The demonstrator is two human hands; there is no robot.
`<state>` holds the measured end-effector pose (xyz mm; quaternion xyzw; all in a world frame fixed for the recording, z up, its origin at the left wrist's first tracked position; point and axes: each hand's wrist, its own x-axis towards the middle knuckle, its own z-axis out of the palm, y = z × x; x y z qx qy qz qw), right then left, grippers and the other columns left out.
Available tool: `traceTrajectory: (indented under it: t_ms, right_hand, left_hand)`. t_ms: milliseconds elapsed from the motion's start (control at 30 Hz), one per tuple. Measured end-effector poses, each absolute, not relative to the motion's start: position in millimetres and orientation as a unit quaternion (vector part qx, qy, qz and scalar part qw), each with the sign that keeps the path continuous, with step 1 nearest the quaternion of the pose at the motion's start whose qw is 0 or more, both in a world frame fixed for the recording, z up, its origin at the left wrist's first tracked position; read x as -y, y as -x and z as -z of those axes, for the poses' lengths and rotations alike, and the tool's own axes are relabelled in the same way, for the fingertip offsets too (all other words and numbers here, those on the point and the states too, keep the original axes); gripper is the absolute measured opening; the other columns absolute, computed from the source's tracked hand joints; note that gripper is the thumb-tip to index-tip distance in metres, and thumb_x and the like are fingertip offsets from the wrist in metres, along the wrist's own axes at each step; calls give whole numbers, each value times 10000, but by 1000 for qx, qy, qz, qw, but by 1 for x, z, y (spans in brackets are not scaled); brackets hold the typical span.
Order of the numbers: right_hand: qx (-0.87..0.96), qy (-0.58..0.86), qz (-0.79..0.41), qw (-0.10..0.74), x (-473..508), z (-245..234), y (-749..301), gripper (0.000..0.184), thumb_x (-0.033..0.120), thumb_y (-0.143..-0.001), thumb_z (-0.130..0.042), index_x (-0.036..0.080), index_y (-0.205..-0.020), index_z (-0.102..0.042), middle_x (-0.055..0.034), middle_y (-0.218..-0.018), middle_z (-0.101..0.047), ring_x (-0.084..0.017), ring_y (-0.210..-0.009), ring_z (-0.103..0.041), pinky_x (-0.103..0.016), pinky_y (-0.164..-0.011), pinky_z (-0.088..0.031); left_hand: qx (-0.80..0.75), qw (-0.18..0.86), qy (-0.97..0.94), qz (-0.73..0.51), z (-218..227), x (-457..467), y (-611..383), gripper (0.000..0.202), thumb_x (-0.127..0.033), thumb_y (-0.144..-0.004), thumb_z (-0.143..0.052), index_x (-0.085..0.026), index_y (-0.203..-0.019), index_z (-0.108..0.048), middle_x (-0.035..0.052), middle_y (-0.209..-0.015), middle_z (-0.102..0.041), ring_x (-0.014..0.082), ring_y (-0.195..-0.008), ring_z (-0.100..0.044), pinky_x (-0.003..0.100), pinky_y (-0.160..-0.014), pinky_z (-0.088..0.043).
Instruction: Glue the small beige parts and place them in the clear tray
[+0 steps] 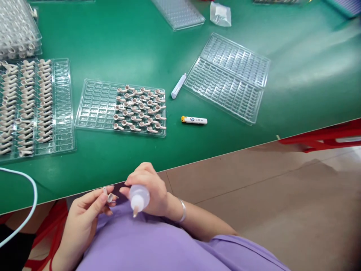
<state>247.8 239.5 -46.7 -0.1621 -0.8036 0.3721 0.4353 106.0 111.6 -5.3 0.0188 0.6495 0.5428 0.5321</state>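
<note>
In my left hand [87, 212] I pinch a small beige earbud-like part [109, 197], its round cup facing up and its stem between my fingers. My right hand [150, 188] is wrapped round a translucent squeeze bottle [139, 196], whose narrow tip points down toward my lap. The bottle is to the right of the part and apart from it. Beyond my hands, a clear tray [97, 105] lies on the green table [124, 158]; similar beige parts [139, 109] fill its right side, and its left pockets are bare.
At the left, another clear tray [63, 105] carries rows of such parts, below stacked trays [18, 30]. A white lighter [194, 120], a whitish tube [178, 86] and a partless tray [225, 79] lie to the right. A white cable [31, 180] loops at the left edge.
</note>
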Motion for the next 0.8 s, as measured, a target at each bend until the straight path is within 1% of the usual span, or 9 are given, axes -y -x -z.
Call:
traceTrajectory:
  t_ms: [67, 167, 367, 433, 567, 667, 800]
  right_hand:
    - [792, 193, -358, 455, -251, 41, -250, 224, 172, -828, -720, 231, -984, -570, -16, -776, -684, -172, -699, -595, -350, -670, -519]
    - [769, 229, -357, 479, -264, 39, -252, 262, 153, -813, -731, 241, -990, -560, -18, -787, -671, -182, -713, -585, -348, -643, -527]
    - [755, 252, -372, 478, -267, 42, -253, 253, 169, -816, -725, 252, -987, -558, -1, -776, -666, -181, -723, -587, -341, -649, -524]
    - [752, 256, -373, 479, -266, 43, -253, 246, 175, -820, -723, 249, -986, -557, -1, -773, -665, -181, -722, -589, -344, -647, -525]
    - [753, 259, -372, 477, -266, 44, -253, 250, 173, -821, -723, 248, -985, -550, -4, -767, -661, -184, -714, -589, -353, -638, -530]
    - [752, 257, -374, 479, -266, 44, -253, 244, 163, -818, -724, 243, -976, -555, -7, -767, -660, -183, -720, -586, -347, -641, -527]
    - [751, 260, -375, 477, -266, 44, -253, 239, 166, -818, -721, 244, -974, -558, -4, -762, -662, -182, -720, -587, -347, -642, -528]
  left_hand:
    - [-613, 554, 34, -563, 1, -113, -105, 364, -418, -556, -908, -154, -781, -798, 94, -706, -738, 160, -627, -655, 193, -496, -524]
    - [-570, 576, 78, -581, -6, -114, -102, 336, -364, -545, -926, -145, -753, -780, 66, -671, -712, 116, -576, -627, 151, -469, -495]
    - [-538, 595, 122, -585, -15, -121, -100, 340, -319, -494, -952, -130, -688, -747, 26, -602, -660, 87, -516, -588, 133, -428, -471]
    - [-532, 598, 123, -586, -15, -121, -100, 327, -308, -496, -952, -137, -682, -745, 23, -598, -663, 83, -505, -591, 127, -423, -467]
    - [-542, 596, 95, -585, -12, -119, -101, 308, -342, -538, -935, -167, -733, -774, 59, -652, -727, 109, -505, -638, 139, -436, -486]
    - [-583, 561, 53, -585, -12, -118, -101, 319, -357, -523, -938, -168, -732, -790, 96, -697, -757, 154, -562, -688, 166, -477, -525]
    - [-630, 502, -7, -592, -15, -117, -103, 318, -371, -505, -940, -183, -720, -800, 92, -711, -765, 176, -619, -708, 184, -514, -554]
